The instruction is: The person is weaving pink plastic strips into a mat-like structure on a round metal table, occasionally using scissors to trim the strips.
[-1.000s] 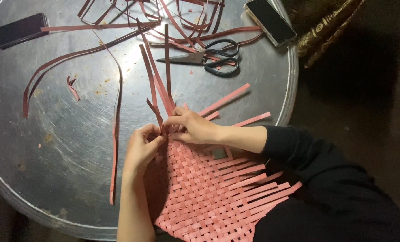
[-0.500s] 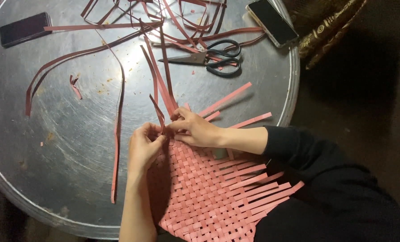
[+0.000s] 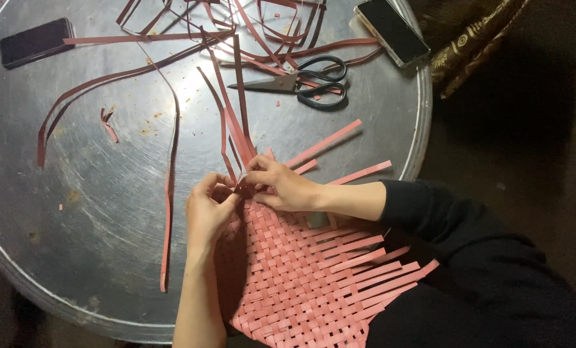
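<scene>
Pink woven mat (image 3: 301, 283) lay at the counter's (image 3: 94, 212) lower-centre edge; my left hand (image 3: 207, 212) and right hand (image 3: 281, 187) met fingertip to fingertip, pinching its strips (image 3: 239, 138) at the top.

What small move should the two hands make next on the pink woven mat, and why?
Probably pull the strip pinched at the mat's top edge snug. Both the left hand and right hand meet at the upper corner of the pink woven mat, where loose strips run up across the round metal table and are not yet woven in.
</scene>
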